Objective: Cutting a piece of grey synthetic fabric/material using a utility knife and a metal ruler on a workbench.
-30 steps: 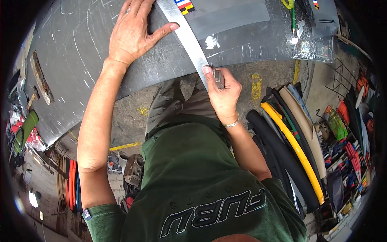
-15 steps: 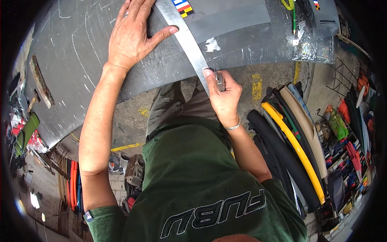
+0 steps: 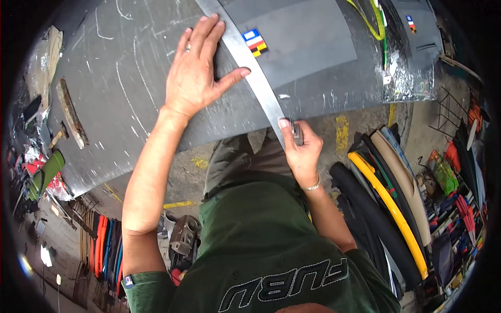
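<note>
A long metal straightedge (image 3: pixel 244 57) lies slantwise across the grey, scratched worktop (image 3: pixel 130 99), its near end at the table's front edge. My left hand (image 3: pixel 195 83) is spread flat, fingertips at the strip's left edge and thumb on top of it. At the near end, my right hand (image 3: pixel 303 148) is closed, its thumb against the strip and its fingers curled round a small grey metal tool (image 3: pixel 297 133) whose kind I cannot make out. A smooth grey sheet (image 3: pixel 308 47) with a small coloured flag patch (image 3: pixel 254 42) lies along the strip's right side.
Clear plastic sheeting (image 3: pixel 409 83) and a yellow strap (image 3: pixel 379 28) lie at the table's right. A worn wooden stick (image 3: pixel 72 112) rests at the left. Rolls of material, including a yellow roll (image 3: pixel 391 208), stand on the right below table level.
The whole view has shifted, so the table, straightedge and both hands appear lower and further right. My hands keep about the same hold. The white mark near the strip looks smaller.
</note>
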A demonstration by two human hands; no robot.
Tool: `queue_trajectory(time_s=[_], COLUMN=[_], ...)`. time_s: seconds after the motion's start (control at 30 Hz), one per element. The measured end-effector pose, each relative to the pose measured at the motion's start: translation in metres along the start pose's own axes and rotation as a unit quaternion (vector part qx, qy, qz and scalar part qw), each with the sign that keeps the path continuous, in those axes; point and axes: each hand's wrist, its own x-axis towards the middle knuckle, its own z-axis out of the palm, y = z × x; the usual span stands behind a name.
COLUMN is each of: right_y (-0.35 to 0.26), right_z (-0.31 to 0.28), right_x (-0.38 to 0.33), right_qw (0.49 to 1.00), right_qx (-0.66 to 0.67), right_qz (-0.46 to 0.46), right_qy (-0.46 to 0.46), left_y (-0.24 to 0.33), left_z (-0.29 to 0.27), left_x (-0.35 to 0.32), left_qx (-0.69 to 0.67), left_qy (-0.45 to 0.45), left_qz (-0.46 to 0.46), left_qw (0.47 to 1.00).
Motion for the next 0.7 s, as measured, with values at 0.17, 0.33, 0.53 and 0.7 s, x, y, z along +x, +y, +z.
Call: queue_trajectory(time_s=[0.17,0.33,0.53,0.7], right_y=[-0.0012,-0.0016,-0.0019,-0.0033], right_z=[0.0004,-0.0041,-0.0037,-0.0011], right_x=[-0.0002,0.0006,0.0021,0.0035], right_qw=[1.0,0.999,1.0,0.999], right_qx=[0.006,-0.009,0.001,0.013], right_qz=[-0.027,-0.018,0.003,-0.036], right_qy=[0.007,-0.027,-0.031,-0.003], left_y=[0.0006,-0.0009,-0.0012,-0.0002], left_z=[-0.0038,-0.0042,-0.0041,-0.0033], left_x=[-0.0005,-0.0013,-0.0006,-0.0026], left_qx=[-0.008,-0.011,-0.021,-0.03], left_qy=[-0.012,-0.012,-0.007,-0.012], left_qz=[-0.008,-0.01,-0.007,-0.011], left_qw=[1.0,1.0,1.0,0.999])
